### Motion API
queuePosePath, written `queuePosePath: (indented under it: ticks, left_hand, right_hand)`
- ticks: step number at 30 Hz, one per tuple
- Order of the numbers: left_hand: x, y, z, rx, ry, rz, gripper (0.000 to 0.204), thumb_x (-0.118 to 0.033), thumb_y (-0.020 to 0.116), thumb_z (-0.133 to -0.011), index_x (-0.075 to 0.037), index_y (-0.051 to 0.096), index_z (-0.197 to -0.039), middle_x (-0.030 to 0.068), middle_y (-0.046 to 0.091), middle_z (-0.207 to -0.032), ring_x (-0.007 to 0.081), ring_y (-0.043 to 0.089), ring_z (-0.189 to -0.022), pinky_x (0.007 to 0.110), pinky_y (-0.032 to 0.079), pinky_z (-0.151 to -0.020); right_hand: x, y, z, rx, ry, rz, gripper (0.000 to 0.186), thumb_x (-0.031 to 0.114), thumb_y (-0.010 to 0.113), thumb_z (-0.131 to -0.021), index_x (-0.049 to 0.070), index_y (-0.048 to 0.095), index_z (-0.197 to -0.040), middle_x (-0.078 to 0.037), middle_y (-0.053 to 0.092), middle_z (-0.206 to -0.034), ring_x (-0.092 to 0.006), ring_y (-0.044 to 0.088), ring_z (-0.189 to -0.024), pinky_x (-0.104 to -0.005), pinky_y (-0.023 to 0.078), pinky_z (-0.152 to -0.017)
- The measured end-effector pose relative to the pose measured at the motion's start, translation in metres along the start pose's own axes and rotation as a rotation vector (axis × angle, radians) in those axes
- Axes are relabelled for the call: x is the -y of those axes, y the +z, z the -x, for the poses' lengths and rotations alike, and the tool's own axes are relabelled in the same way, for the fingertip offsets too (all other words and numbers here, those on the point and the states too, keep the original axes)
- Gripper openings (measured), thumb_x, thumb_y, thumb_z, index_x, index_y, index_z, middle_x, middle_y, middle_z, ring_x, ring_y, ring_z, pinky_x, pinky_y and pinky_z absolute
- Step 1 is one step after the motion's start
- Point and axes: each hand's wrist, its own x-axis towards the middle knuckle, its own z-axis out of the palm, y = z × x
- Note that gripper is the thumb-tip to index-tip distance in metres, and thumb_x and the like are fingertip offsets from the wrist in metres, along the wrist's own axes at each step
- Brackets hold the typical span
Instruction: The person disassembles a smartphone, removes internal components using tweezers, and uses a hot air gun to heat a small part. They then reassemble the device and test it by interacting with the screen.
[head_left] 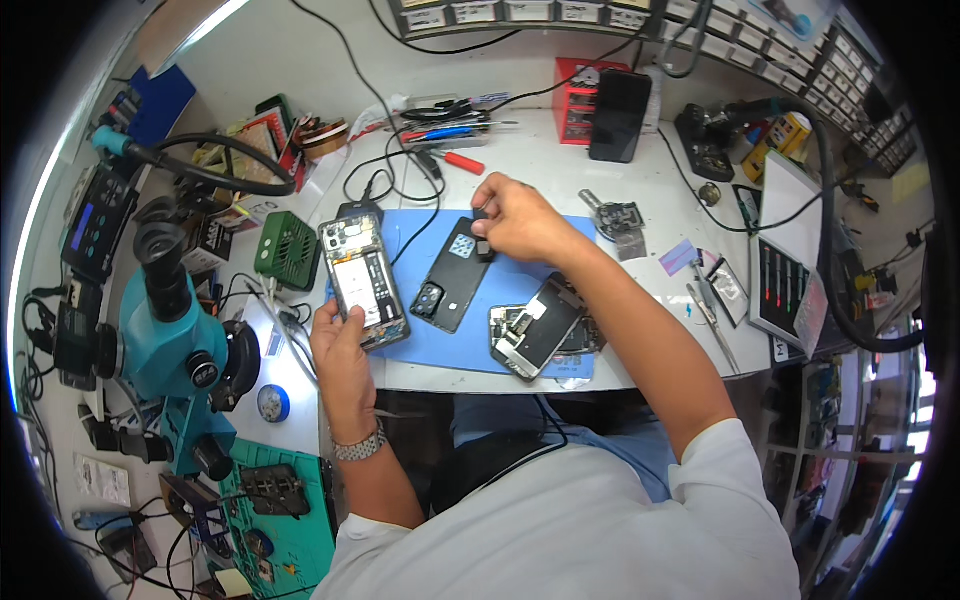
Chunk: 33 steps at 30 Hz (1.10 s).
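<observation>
My left hand point(343, 355) is closed around the lower left edge of an opened smartphone point(365, 285). The phone's battery and inner boards lie exposed, and it is tilted over the left side of a blue mat point(425, 350). My right hand point(527, 222) pinches a small black part point(485, 246) just over the upper end of a black phone back cover point(452, 290). What exactly that part is, I cannot make out. The cover lies on the mat with its camera ring toward me. Right of it rests another disassembled phone point(540, 330), its dark panel lying askew.
A teal microscope point(175, 330) and a green fan point(290, 250) stand at left. Tweezers point(712, 325) and a screwdriver case point(790, 280) lie at right. A red-handled tool point(463, 162), a red drawer box point(575, 105) and a propped black phone point(620, 115) are behind. Cables cross the bench.
</observation>
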Motion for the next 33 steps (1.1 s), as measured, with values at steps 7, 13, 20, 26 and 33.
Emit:
queuePosePath:
  ticks: [7,13,20,26,33]
  left_hand:
    - [-0.002,0.025,0.025,0.117,0.026,0.387,0.046,-0.001,0.061,-0.108,0.004,0.042,-0.15,0.0196,0.072,-0.131,0.0273,0.076,-0.115,0.042,0.066,-0.099]
    - [0.0,0.047,0.037,0.194,0.083,0.428,0.054,0.002,0.055,-0.108,0.0,0.033,-0.158,0.022,0.062,-0.145,0.0326,0.068,-0.13,0.048,0.059,-0.11]
    - [0.004,0.047,0.044,0.312,0.126,0.508,0.084,0.014,0.056,-0.09,-0.003,0.021,-0.165,0.0226,0.052,-0.152,0.0358,0.059,-0.141,0.049,0.051,-0.118]
    - [0.004,0.052,0.05,0.286,0.178,0.39,0.092,0.019,0.057,-0.084,-0.003,0.019,-0.165,0.0218,0.052,-0.15,0.0347,0.057,-0.143,0.049,0.044,-0.123]
    - [0.005,0.051,0.054,0.281,0.21,0.357,0.088,0.02,0.057,-0.087,-0.002,0.02,-0.164,0.0205,0.053,-0.148,0.0309,0.057,-0.143,0.048,0.045,-0.123]
  right_hand:
    - [0.047,0.023,0.056,-0.154,0.014,-0.628,0.023,-0.002,0.078,-0.097,-0.004,0.066,-0.116,-0.006,0.071,-0.095,-0.0093,0.072,-0.078,-0.0244,0.063,-0.07]
    - [0.062,0.063,0.095,-0.085,0.007,-0.696,0.023,-0.003,0.079,-0.096,-0.005,0.062,-0.112,-0.011,0.073,-0.098,-0.0116,0.075,-0.08,-0.0247,0.064,-0.071]
    - [0.057,0.08,0.103,-0.095,0.035,-0.655,0.025,0.001,0.082,-0.095,-0.005,0.062,-0.108,-0.013,0.075,-0.095,-0.0122,0.075,-0.081,-0.026,0.063,-0.072]
    - [0.064,0.072,0.111,-0.154,-0.002,-0.407,0.022,0.006,0.085,-0.092,-0.003,0.067,-0.102,-0.011,0.074,-0.096,-0.0127,0.07,-0.081,-0.0291,0.06,-0.073]
    - [0.067,0.068,0.116,-0.206,-0.013,-0.152,0.025,0.008,0.086,-0.09,-0.002,0.07,-0.107,-0.01,0.071,-0.105,-0.0137,0.068,-0.094,-0.0295,0.058,-0.078]
